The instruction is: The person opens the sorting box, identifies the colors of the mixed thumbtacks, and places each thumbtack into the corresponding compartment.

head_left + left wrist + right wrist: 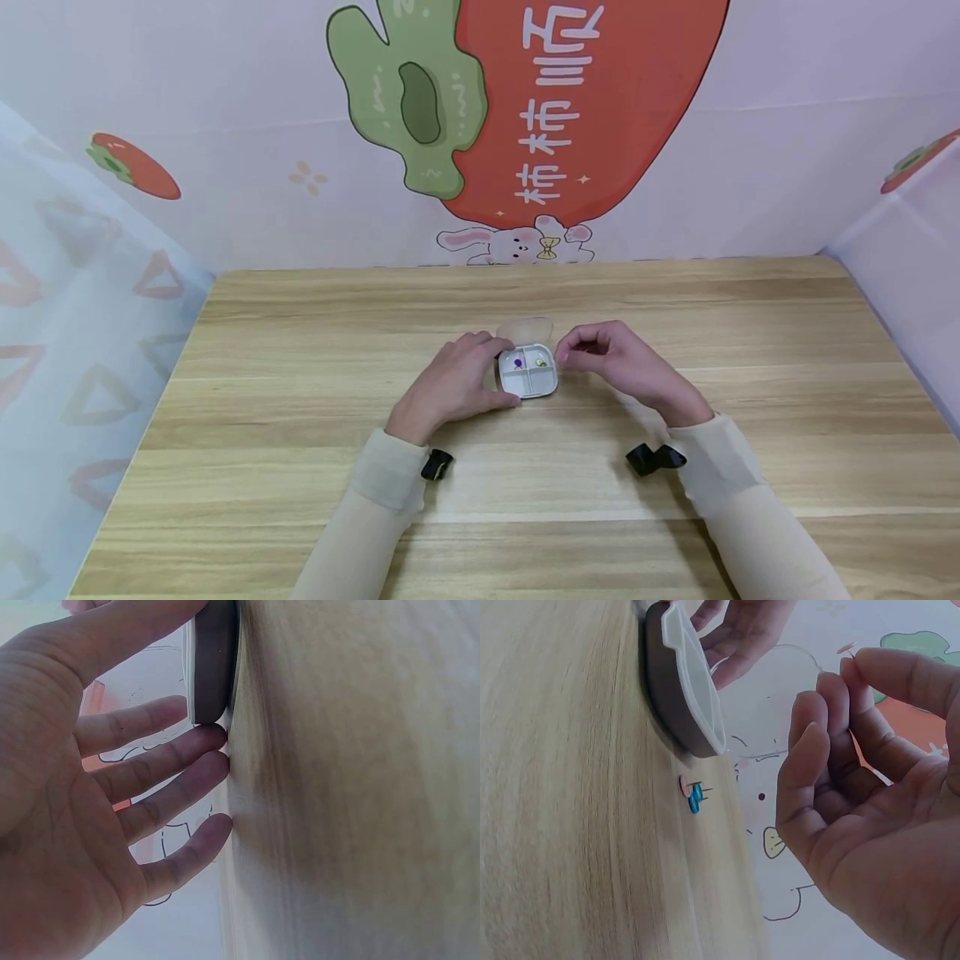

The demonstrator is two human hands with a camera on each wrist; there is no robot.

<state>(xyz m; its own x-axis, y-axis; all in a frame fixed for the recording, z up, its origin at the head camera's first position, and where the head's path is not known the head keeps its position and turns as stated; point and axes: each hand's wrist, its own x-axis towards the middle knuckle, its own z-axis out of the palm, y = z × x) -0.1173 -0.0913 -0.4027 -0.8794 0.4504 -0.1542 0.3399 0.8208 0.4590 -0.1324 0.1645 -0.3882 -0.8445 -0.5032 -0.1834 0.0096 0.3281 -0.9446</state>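
Note:
A small white pill box (529, 395) with several compartments sits on the table, its clear lid (525, 329) flipped back. My left hand (461, 379) holds the box from the left, thumb at the near edge and fingers at the far side. Purple tacks (518, 363) lie in the far-left compartment, yellow-green tacks (541, 362) in the far-right one. Just right of the box, my right hand (622, 367) pinches a pale pink thumbtack (845, 649) between thumb and index finger. Below that hand, a pink thumbtack (685, 785) and blue thumbtacks (695, 799) rest on the table, pins upward.
The wooden table (262, 467) reaches back to a printed cloth (247, 208) with a large red fruit and a rabbit. A black wrist strap piece (437, 464) is at the left sleeve, another black piece (656, 459) by the right.

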